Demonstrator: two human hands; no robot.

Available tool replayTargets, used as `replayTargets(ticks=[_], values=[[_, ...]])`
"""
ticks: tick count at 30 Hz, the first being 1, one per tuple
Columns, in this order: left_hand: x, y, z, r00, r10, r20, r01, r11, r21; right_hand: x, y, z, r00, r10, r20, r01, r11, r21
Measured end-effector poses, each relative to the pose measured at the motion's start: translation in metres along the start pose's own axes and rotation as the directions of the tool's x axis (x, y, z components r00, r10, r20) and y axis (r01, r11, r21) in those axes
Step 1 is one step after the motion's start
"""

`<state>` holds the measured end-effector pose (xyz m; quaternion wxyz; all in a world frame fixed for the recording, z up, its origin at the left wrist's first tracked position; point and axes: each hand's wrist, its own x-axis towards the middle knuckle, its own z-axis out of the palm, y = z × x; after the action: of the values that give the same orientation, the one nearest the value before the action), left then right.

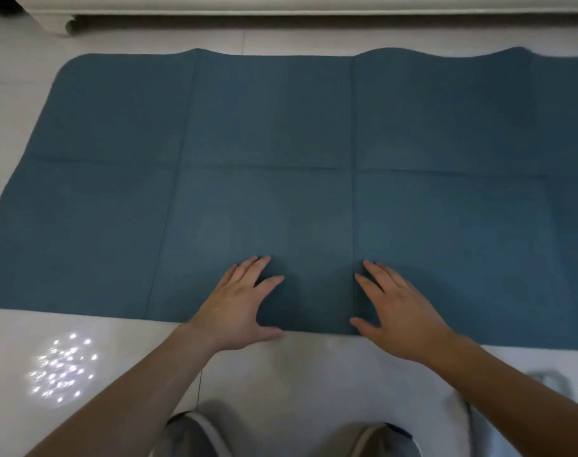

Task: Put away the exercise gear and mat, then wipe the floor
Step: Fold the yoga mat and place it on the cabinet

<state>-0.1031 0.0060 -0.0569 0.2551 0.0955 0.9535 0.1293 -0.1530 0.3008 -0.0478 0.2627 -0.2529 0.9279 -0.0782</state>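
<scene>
Head view, looking down: one teal-blue mat (281, 127) lay spread out on the white tiled floor (297, 374), near a pale furniture base (281, 4) along the far side. Fold creases crossed the mat in a grid. Its far edge rippled in low humps, its left corners were rounded, and its right end ran out of view. Two bare hands rested on its near edge. The left hand (241, 301) and the right hand (400, 311) were both flat, fingers straight and spread, gripping nothing. Two knees (195, 433) showed below. One cluster of light spots (61, 371) glinted on the floor.
</scene>
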Motion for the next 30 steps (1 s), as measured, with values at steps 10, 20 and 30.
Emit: replayTargets(ticks=[10,20,30], values=[[-0.002,0.0,0.012,1.0,-0.003,-0.031,0.004,0.999,0.038,-0.007,0.001,0.011,1.0,-0.018,0.003,0.018,1.0,-0.022],[-0.003,-0.006,0.005,1.0,0.013,-0.027,-0.014,1.0,-0.02,-0.007,0.007,0.01,0.999,-0.036,0.002,0.036,0.999,0.022],[-0.009,-0.014,0.003,0.985,0.031,-0.169,-0.059,0.985,-0.162,-0.009,0.011,0.001,0.997,-0.022,-0.073,0.034,0.987,0.159]])
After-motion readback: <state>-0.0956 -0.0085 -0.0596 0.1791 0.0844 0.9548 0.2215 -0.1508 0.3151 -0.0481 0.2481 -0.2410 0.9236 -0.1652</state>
